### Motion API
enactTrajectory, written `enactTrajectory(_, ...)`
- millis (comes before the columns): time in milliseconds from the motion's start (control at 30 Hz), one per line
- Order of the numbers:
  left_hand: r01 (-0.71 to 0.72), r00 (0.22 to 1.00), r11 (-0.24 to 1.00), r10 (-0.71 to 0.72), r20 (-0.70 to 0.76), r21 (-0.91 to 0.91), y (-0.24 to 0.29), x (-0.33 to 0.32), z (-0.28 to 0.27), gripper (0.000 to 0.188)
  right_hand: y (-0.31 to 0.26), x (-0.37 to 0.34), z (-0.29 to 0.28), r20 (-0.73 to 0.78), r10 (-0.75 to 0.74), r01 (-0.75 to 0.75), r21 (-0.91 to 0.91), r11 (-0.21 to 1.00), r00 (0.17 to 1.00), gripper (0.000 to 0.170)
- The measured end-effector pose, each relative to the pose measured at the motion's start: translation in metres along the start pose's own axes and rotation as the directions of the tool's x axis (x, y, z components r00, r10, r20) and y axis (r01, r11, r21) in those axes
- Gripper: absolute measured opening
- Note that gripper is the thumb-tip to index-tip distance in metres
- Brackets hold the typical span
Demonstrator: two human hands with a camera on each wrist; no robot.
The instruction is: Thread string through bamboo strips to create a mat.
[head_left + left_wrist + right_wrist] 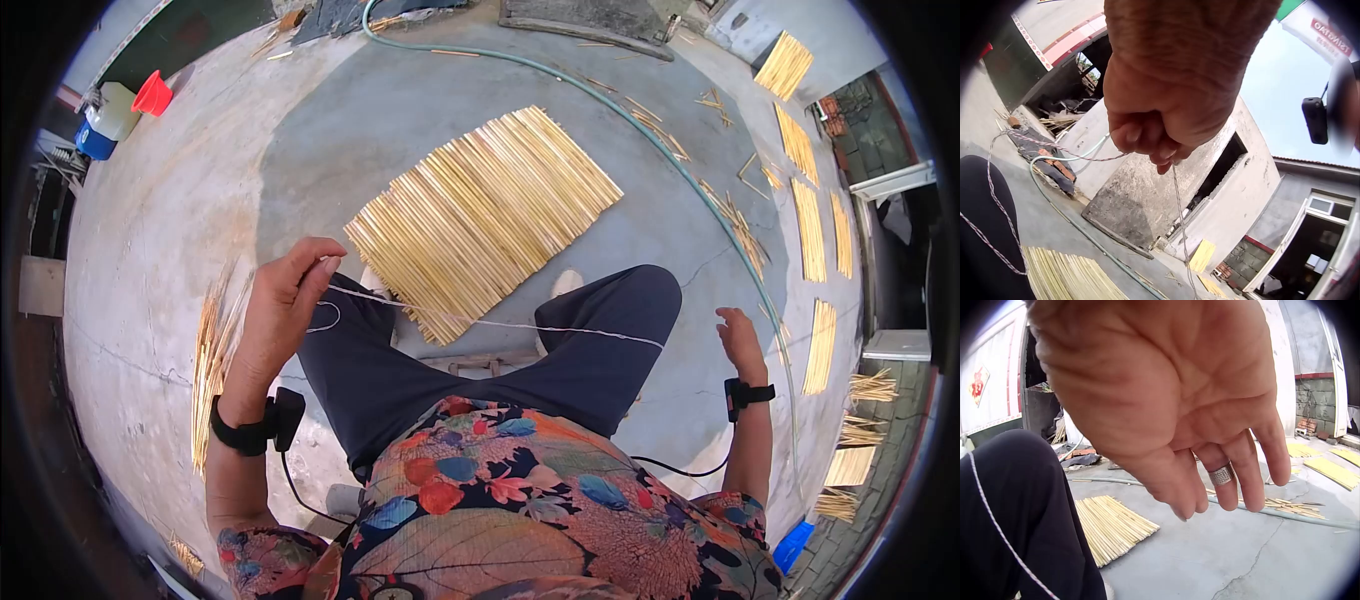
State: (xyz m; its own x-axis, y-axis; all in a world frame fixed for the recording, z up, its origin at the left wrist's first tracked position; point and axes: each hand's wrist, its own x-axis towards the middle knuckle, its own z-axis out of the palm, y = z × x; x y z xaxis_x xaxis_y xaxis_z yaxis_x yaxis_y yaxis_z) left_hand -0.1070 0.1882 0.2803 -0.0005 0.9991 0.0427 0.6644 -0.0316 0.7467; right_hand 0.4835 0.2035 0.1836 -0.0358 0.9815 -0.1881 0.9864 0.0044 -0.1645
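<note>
My left hand (282,305), raised over the left knee, pinches a thin twisted string (490,322). From those fingers the string runs across both thighs to the right knee, and a loop hangs at the left. In the left wrist view, the curled fingers of the left hand (1166,119) have string (1180,212) leaving on both sides. My right hand (741,343) is out beyond the right knee, holding nothing. Its fingers are loosely extended in the right wrist view, a ring (1222,475) on one. Ahead of the feet lies a mat of pale stalks (480,215).
A green hose (640,125) curves across the concrete behind the mat and down the right. Loose stalks (735,225) lie beside it. More stalk mats (808,230) line the right wall. At left are a bundle of thin stalks (208,360) and a red bucket (152,94).
</note>
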Motion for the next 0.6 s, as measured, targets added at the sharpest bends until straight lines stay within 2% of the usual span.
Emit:
enactTrajectory(33, -0.039, 0.997, 0.998, 0.041, 0.062, -0.047, 0.009, 0.004, 0.009, 0.010, -0.027, 0.014, -0.013, -0.090, -0.059, 0.077, 0.214, 0.974, 0.994, 0.026)
enactTrajectory(100, -0.156, 0.976, 0.986, 0.164, 0.141, -0.062, 0.028, 0.012, 0.026, 0.013, -0.125, 0.030, -0.046, -0.140, -0.126, 0.182, 0.535, 0.825, 0.982, 0.029)
enactTrajectory(167, -0.177, 0.939, 0.973, 0.212, 0.271, -0.149, 0.051, 0.015, 0.041, 0.016, -0.211, 0.032, -0.059, -0.085, -0.330, 0.270, 0.774, 0.573, 0.940, 0.035)
enactTrajectory(200, -0.231, 0.916, 0.953, 0.281, 0.288, -0.195, 0.056, 0.017, 0.048, 0.018, -0.245, 0.028, -0.056, -0.039, -0.462, 0.291, 0.824, 0.487, 0.886, 0.042)
enactTrajectory(233, -0.281, 0.889, 0.929, 0.347, 0.299, -0.241, 0.057, 0.018, 0.055, 0.021, -0.274, 0.023, -0.046, 0.010, -0.569, 0.269, 0.875, 0.403, 0.822, 0.049)
enactTrajectory(267, -0.280, 0.892, 0.930, 0.343, 0.294, -0.236, 0.059, 0.018, 0.060, 0.021, -0.298, 0.017, -0.041, 0.068, -0.643, 0.146, 0.951, 0.273, 0.763, 0.053)
enactTrajectory(300, -0.283, 0.880, 0.921, 0.361, 0.309, -0.269, 0.061, 0.017, 0.064, 0.024, -0.312, 0.017, -0.038, 0.145, -0.717, 0.082, 0.959, 0.272, 0.682, 0.056)
enactTrajectory(333, -0.285, 0.866, 0.909, 0.380, 0.325, -0.305, 0.062, 0.017, 0.064, 0.027, -0.317, 0.016, -0.027, 0.192, -0.708, 0.024, 0.959, 0.282, 0.679, 0.041)
enactTrajectory(367, -0.283, 0.867, 0.909, 0.378, 0.323, -0.305, 0.062, 0.016, 0.060, 0.027, -0.315, 0.017, -0.027, 0.193, -0.710, 0.024, 0.959, 0.284, 0.677, 0.041)
enactTrajectory(433, -0.122, 0.846, 0.941, 0.264, 0.462, -0.316, 0.061, 0.015, 0.050, 0.033, -0.306, 0.023, -0.035, 0.463, -0.661, -0.235, 0.882, 0.407, 0.591, 0.025)
enactTrajectory(467, -0.033, 0.841, 0.943, 0.206, 0.500, -0.332, 0.060, 0.015, 0.046, 0.031, -0.301, 0.022, -0.046, 0.384, -0.641, -0.130, 0.904, 0.407, 0.664, 0.019)
enactTrajectory(500, -0.028, 0.841, 0.941, 0.204, 0.500, -0.336, 0.055, 0.014, 0.045, 0.031, -0.294, 0.024, -0.047, 0.390, -0.640, -0.134, 0.902, 0.411, 0.662, 0.019)
enactTrajectory(567, -0.129, 0.868, 0.948, 0.250, 0.429, -0.290, 0.042, 0.013, 0.047, 0.022, -0.271, 0.027, -0.050, 0.227, -0.573, -0.032, 0.944, 0.329, 0.787, 0.020)
enactTrajectory(600, -0.132, 0.867, 0.946, 0.255, 0.429, -0.295, 0.037, 0.014, 0.047, 0.022, -0.258, 0.027, -0.054, 0.233, -0.488, -0.042, 0.928, 0.370, 0.841, 0.020)
